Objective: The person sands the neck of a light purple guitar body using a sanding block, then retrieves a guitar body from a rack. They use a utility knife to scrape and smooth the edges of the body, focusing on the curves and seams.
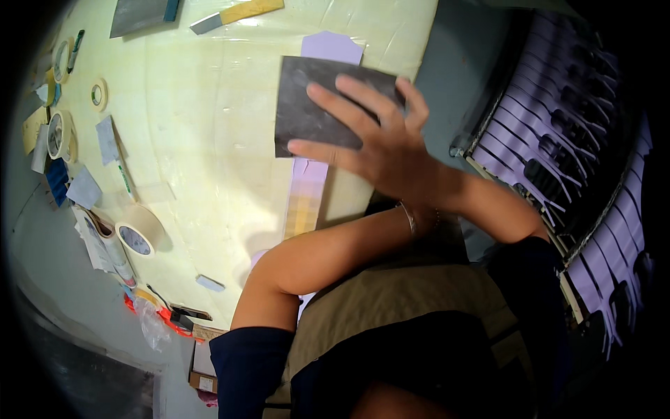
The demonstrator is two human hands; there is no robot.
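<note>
Left hand: hidden, cannot tell its state | right hand: fingers spread wide across a dark grey sheet, 12 o'clock | lilac piece: showing past sheet's 12 o'clock edge | yellow-handled scraper: 11 o'clock

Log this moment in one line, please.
Right hand: spread across dark grey sheet | Left hand: hidden | Lavender strip: showing past sheet's upper and lower edges

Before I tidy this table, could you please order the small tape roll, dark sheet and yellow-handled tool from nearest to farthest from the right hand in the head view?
1. Dark sheet: under the right hand.
2. Yellow-handled tool: up and left.
3. Small tape roll: farther left.
</note>
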